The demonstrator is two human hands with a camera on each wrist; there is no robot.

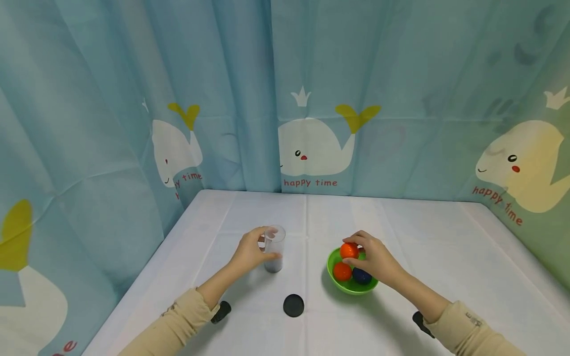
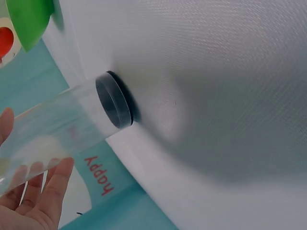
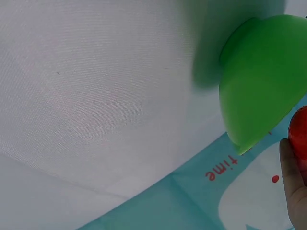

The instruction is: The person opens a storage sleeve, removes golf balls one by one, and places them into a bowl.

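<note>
My left hand (image 1: 248,253) grips a clear plastic cylinder (image 1: 274,247) with its fingers and thumb round the side. The cylinder stands upright, its dark end (image 2: 114,99) down at the white cloth in the left wrist view. Over the green bowl (image 1: 352,290), my right hand (image 1: 376,258) pinches an orange-red ball (image 1: 349,250) between thumb and fingers. Inside the bowl lie a second orange-red ball (image 1: 342,272) and a dark blue ball (image 1: 361,276). The right wrist view catches the held ball (image 3: 300,134) at its edge, above the bowl's rim.
A black round disc (image 1: 293,305) lies flat on the white table (image 1: 401,227), between cylinder and bowl and nearer to me. Black pieces show beside each wrist, one (image 1: 221,312) at the left sleeve, another (image 1: 422,324) at the right. A blue whale-print curtain (image 1: 249,99) hangs behind the table.
</note>
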